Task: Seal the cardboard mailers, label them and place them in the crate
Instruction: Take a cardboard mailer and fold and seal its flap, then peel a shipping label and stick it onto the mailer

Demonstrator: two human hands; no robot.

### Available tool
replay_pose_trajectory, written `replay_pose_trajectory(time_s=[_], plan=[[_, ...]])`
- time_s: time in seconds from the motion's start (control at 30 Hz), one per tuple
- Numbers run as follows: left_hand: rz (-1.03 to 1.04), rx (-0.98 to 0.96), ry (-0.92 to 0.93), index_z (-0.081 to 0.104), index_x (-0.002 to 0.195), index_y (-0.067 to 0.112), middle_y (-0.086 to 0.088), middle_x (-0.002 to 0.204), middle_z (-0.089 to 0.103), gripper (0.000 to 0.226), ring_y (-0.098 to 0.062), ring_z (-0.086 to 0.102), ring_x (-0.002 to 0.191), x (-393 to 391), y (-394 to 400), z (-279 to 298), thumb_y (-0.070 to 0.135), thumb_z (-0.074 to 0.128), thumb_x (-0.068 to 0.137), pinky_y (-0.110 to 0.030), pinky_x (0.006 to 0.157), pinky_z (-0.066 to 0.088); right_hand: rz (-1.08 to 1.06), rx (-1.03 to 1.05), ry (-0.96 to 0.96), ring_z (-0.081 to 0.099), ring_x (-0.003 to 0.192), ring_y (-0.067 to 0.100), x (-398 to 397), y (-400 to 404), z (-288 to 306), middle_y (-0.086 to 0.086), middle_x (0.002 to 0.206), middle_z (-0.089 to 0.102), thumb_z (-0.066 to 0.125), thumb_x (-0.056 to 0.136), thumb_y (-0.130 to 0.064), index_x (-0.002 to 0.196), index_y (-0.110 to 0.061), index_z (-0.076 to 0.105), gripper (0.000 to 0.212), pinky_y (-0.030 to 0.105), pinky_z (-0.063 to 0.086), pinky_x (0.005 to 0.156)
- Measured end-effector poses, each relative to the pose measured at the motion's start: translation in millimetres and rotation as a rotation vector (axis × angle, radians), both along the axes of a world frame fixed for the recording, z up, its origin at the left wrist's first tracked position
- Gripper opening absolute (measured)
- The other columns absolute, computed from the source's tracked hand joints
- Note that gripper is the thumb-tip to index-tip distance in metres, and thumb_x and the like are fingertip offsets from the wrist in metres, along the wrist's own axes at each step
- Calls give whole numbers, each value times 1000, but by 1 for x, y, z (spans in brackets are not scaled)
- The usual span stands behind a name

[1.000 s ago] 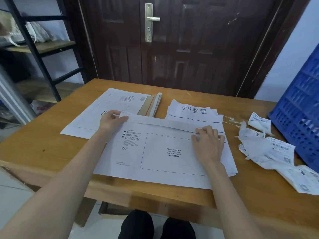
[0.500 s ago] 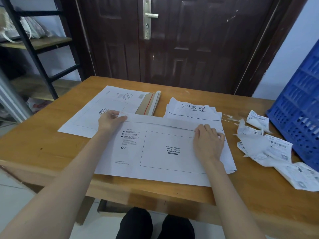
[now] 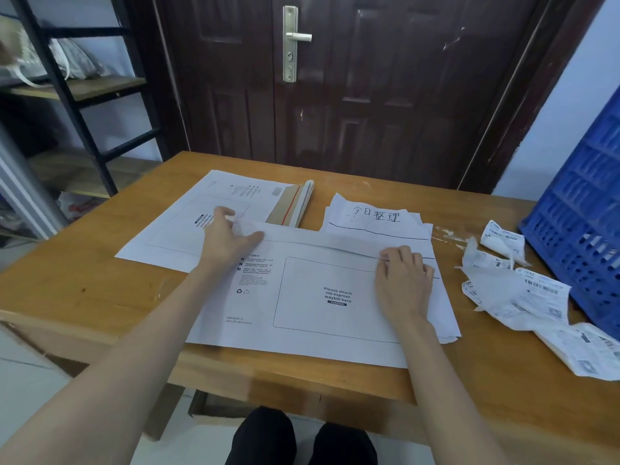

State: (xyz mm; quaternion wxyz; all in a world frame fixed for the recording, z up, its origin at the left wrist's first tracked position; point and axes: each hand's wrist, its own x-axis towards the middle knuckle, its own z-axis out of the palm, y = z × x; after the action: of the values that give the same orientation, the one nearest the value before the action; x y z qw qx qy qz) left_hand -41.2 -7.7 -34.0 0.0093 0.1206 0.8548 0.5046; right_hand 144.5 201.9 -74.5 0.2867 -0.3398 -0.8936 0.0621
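- Where the head view looks down on the wooden table, a white cardboard mailer lies flat near its front edge, folded flap along the far side
- Left hand: thumb and fingers pinching the flap's left end
- Right hand: fingers close together, curled onto the flap's right end
- Second mailer: behind, partly overlapped
- Blue crate: right edge, beside crumpled waybills
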Motion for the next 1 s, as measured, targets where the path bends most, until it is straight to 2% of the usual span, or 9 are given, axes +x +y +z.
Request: replay_pose_trajectory(time_s=[0.1, 0.2, 0.27, 0.33, 0.47, 0.6, 0.73, 0.87, 1.0], plan=[[-61, -324, 292, 37, 135, 12, -9, 133, 41, 65, -29, 48, 114, 3, 7, 1, 31, 70, 82, -39, 87, 45, -14, 9, -13, 51, 100, 22, -1, 0, 1, 1, 105, 59, 47, 95, -16, 106, -16, 63, 20, 33, 25, 88], [-42, -678, 584, 41, 136, 16, -15, 146, 30, 58, -33, 32, 130, 15, 19, 1, 34, 62, 85, -41, 101, 35, -17, 19, -27, 52, 99, 22, 0, 0, 0, 1, 104, 59, 46, 95, -16, 104, -15, 65, 21, 33, 25, 89], [-136, -652, 743, 51, 130, 19, -15, 146, 36, 46, -36, 33, 133, 24, 27, -1, 25, 60, 85, -47, 107, 31, -6, 7, -20, 52, 102, 20, 1, 0, 1, 0, 106, 59, 45, 95, -15, 106, -16, 65, 23, 32, 24, 91], [-361, -458, 833, 68, 111, 19, -9, 126, 57, 30, -31, 49, 117, 35, 37, -5, 20, 54, 84, -43, 97, 38, 2, -34, -6, 51, 105, 18, 2, 1, 3, -2, 111, 58, 42, 96, -15, 109, -19, 65, 26, 31, 23, 94], [-559, -480, 811, 68, 88, 16, 3, 95, 61, 34, -23, 53, 94, 62, 62, -23, 35, 40, 91, -33, 81, 31, 32, -289, 191, 54, 106, 17, 7, 4, 7, -3, 112, 63, 46, 91, -7, 110, -18, 65, 30, 29, 30, 95], [-463, -582, 703, 62, 93, 15, 1, 100, 58, 26, -21, 51, 99, 70, 79, -16, 33, 44, 96, -33, 84, 30, 39, -582, 287, 57, 104, 10, 15, 8, 19, -5, 113, 64, 51, 86, -2, 112, -18, 64, 33, 18, 35, 77], [-411, -819, 770, 65, 97, 11, -5, 105, 57, 26, -25, 49, 105, 79, 103, 8, 25, 43, 92, -36, 89, 30, 136, -695, 180, 57, 107, 13, 21, 19, 39, -3, 115, 65, 56, 89, -8, 112, -15, 67, 26, 20, 38, 80], [-384, -446, 908, 65, 79, 10, -5, 83, 54, 12, -25, 52, 82, 114, 136, 14, 19, 58, 83, -35, 71, 33, 264, -718, 293, 59, 98, 7, 39, 24, 71, -5, 111, 64, 56, 90, -10, 107, -17, 69, 22, 14, 40, 76], [-557, -170, 378, 60, 91, 17, 4, 90, 59, 8, -15, 53, 79, 159, 174, 20, 23, 58, 85, -29, 67, 40, 108, -467, 520, 59, 90, 2, 70, 36, 87, -6, 102, 64, 58, 87, -5, 96, -18, 69, 19, 6, 42, 69]])
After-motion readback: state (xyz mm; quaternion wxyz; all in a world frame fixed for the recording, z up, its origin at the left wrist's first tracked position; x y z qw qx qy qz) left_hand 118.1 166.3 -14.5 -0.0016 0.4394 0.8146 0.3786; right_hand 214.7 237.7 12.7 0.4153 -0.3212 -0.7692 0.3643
